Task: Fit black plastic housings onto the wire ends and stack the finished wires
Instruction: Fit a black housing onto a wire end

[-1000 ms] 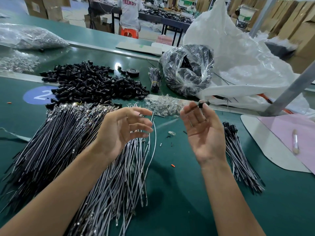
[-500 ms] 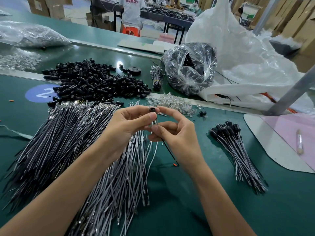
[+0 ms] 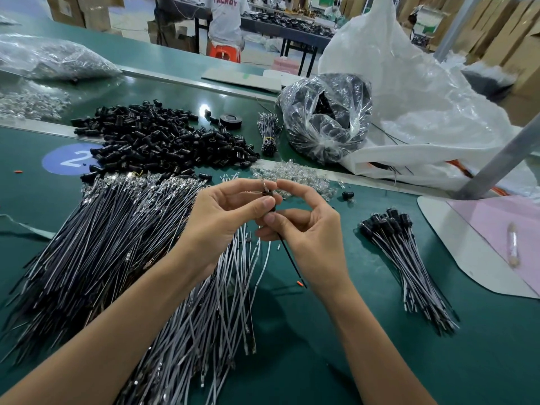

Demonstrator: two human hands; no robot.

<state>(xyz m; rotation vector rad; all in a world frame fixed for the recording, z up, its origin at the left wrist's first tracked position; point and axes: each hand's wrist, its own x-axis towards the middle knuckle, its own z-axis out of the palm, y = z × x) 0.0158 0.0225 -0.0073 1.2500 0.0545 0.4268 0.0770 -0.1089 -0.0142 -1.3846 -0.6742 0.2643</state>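
Head view: apart a second ago, left hand (image 3: 222, 220) now pinches housing (image 3: 268, 194), right hand (image 3: 312, 235) grips wire (image 3: 290, 256); fitting underway.

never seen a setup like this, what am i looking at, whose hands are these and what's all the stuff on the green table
There is no machine here. A person works with bare hands, and the single picture comes from a camera worn on their head, looking forward and down.

The left hand pinches a small black housing at the top end of a thin wire, which the right hand holds.

On the green table lie a big spread of unfitted wires on the left and a heap of loose black housings behind it. There is a small heap of clear parts, and on the right a bundle of finished wires with housings on. A clear bag of dark parts sits farther back.
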